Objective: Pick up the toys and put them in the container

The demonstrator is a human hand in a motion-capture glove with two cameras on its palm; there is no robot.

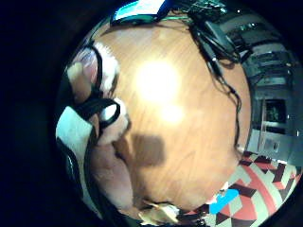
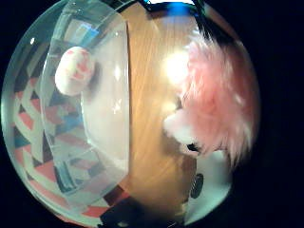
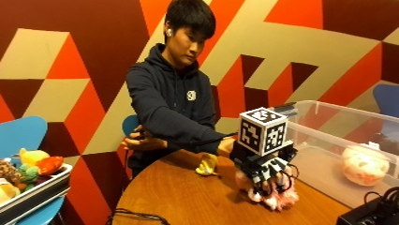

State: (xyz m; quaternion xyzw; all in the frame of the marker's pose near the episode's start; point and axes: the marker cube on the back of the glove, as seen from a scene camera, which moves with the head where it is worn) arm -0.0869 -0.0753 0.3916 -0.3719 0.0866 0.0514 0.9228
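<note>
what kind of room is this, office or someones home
Probably an office lounge or meeting room, not a home: a wall painted in bold orange, maroon and beige shapes, blue moulded chairs around a round wooden table, and matching patterned carpet.

pink toy (image 3: 277,199): mostly hidden under hand (image 3: 265,176) | container (image 3: 324,140): cut by edge

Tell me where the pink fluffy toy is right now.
In the outside view the pink fluffy toy is on the round wooden table, under the gloved right hand whose fingers curl round it, beside the clear container.
</note>
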